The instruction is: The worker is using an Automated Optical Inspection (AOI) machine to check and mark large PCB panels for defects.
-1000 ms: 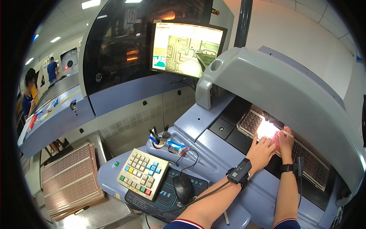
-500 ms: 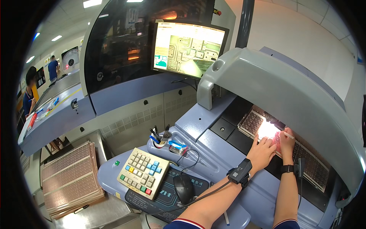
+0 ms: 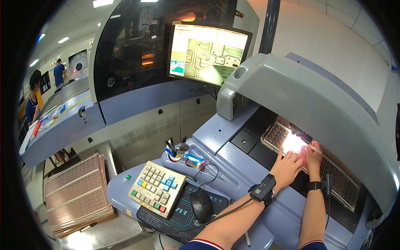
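Observation:
A long brown circuit panel lies on the black bed of a grey-blue inspection machine, under its grey hood. A bright lamp spot lights the panel. My left hand rests flat on the panel beside the spot, fingers spread. My right hand is just to its right and grips a thin white pen-like tool with its tip at the lit area. Both wrists carry black bands with a cable.
A monitor showing a magnified board stands above. A beige keypad with coloured keys, a black mouse and a cup of pens sit lower left. Stacked brown panels lie far left. People stand at the far left.
The view has drifted slightly. Both hands stay at the lit spot with only tiny shifts; the picture on the monitor has changed a little.

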A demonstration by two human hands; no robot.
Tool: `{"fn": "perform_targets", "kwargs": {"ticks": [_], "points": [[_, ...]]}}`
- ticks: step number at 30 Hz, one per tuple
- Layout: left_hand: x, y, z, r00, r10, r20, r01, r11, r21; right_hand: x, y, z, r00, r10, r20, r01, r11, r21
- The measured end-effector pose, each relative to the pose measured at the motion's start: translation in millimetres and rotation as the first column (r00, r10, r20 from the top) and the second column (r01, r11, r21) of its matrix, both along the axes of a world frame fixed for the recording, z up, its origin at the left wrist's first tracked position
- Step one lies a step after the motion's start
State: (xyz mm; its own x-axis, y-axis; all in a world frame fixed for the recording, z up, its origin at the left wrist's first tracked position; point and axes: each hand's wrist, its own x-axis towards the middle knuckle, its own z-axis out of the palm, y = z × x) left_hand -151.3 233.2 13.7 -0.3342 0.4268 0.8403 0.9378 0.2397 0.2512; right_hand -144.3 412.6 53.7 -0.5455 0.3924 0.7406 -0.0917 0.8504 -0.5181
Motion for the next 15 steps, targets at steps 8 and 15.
{"fn": "perform_targets", "kwargs": {"ticks": [8, 15], "points": [[-0.6, -0.4, 0.2, 1.000, 0.007, -0.003, -0.007, 1.000, -0.020, -0.3, -0.3, 0.1, 1.000, 0.002, -0.021, -0.002, 1.000, 0.009], [-0.1, 1.2, 0.5, 1.000, 0.001, -0.002, -0.002, 1.000, -0.015, -1.4, 3.3, -0.6, 0.999, -0.030, -0.037, 0.031, 0.999, 0.035]]}}
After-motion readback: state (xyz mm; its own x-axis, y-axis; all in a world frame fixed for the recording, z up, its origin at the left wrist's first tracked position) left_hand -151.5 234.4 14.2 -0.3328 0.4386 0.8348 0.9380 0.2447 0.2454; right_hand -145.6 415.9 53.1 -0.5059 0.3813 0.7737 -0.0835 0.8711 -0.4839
